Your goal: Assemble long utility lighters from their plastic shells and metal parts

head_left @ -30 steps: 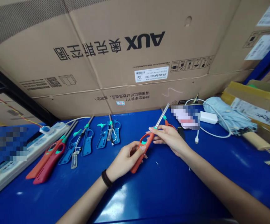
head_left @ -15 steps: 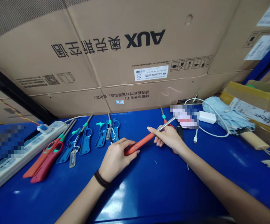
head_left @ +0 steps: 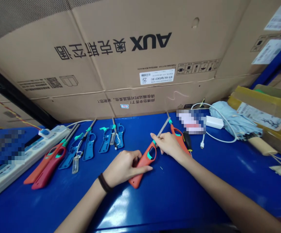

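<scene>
An orange long-nosed lighter (head_left: pixel 140 171) with a green trigger and a metal nozzle lies at a slant in front of me, its nozzle pointing up and right. My left hand (head_left: pixel 122 168) is closed round its handle, the thumb across the side face. Near the base of the nozzle, my right hand (head_left: pixel 170 145) pinches the lighter; its lower fingers are partly hidden. Just beyond my right hand lies a second orange lighter (head_left: pixel 178 138), beside a screwdriver (head_left: pixel 187 142) with a black and yellow handle. Blue lighters (head_left: pixel 89 150) with opened casings and exposed wires lie left of my hands.
Farther left are an orange lighter (head_left: pixel 37 168), a red lighter (head_left: pixel 49 171) and a white power strip (head_left: pixel 14 168). On the right lie a white charger (head_left: pixel 214 122) with cable, a folded light-blue umbrella (head_left: pixel 232 119) and an open carton (head_left: pixel 274 113). A large cardboard box (head_left: pixel 121 71) stands behind.
The lighter has turned from edge-on to show its side face and trigger. It now points more steeply away from me. My right hand has shifted slightly left along it.
</scene>
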{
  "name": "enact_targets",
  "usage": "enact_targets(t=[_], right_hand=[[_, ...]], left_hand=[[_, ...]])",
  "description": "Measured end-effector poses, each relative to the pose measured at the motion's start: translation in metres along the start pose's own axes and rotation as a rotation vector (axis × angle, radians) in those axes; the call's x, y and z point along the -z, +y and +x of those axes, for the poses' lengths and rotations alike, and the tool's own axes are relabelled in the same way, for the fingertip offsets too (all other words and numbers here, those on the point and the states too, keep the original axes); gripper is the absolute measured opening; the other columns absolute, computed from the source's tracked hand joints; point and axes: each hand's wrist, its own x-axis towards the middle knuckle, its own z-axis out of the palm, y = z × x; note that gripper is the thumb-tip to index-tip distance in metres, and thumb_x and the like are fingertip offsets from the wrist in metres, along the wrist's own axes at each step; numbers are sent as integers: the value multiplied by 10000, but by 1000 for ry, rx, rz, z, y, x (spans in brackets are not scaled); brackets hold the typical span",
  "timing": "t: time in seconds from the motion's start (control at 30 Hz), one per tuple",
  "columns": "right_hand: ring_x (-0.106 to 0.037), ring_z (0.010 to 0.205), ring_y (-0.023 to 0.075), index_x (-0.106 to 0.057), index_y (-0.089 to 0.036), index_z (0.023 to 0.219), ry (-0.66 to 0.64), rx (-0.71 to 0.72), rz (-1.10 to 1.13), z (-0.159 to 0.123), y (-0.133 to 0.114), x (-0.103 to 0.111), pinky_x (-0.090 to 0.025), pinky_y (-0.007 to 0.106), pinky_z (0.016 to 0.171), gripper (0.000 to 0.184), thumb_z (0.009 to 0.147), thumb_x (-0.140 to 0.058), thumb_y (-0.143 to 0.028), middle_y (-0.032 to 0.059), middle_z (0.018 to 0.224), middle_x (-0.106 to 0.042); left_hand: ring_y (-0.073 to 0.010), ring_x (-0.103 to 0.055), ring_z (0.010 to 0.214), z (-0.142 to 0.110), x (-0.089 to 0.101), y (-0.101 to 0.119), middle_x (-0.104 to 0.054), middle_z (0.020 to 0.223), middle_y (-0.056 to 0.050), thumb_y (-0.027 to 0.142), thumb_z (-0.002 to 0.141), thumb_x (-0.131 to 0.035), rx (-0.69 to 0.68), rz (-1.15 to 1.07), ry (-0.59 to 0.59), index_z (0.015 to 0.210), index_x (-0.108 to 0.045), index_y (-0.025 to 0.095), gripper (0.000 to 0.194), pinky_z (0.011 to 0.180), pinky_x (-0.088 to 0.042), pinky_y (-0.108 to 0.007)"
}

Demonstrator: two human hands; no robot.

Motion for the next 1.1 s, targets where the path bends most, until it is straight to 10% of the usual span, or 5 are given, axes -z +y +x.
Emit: enact_targets(t=[0.3, 0.6, 0.9, 1.1], right_hand=[[-586, 458, 120, -571, -187, 727, -303, 176, -9, -14, 2, 23, -425, 209, 425, 328, 818, -547, -501, 16, 605, -664], [-604, 548, 129, -585, -191, 735, 152, 244, -36, -21, 9, 93, -475, 244, 566, 313, 828, -513, -480, 18, 665, -666], [-548, 403, 116, -550, -212, 856, -27, -153, -82, -54, 57, 105, -439, 216, 309, 444, 521, -800, -361, -37, 628, -591], [-584, 343, 167, -541, -186, 776, -15, -249, -302, -27, 57, 95, -475, 265, 386, 298, 740, -634, -467, 0, 472, -599]], left_hand=[[-80, -245, 406, 4, -10, 2, -342, 436, 54, 607, 842, -421, 55, 16, 52, 486, -442, 178, 558, 438, -152, -240], [-165, -517, 682, 6, -7, 8, -579, 698, -5, 535, 819, -527, 65, 80, 334, 746, -585, 202, 346, 640, -336, -262], [-233, -508, 998, 13, -1, 31, -605, 976, -21, 386, 710, -726, -229, 59, -41, 994, -659, 270, 315, 971, -199, -445], [-187, -562, 873, 28, -1, 35, -652, 806, 1, 290, 750, -708, -332, 62, -88, 858, -678, 237, 124, 966, -188, -410]])
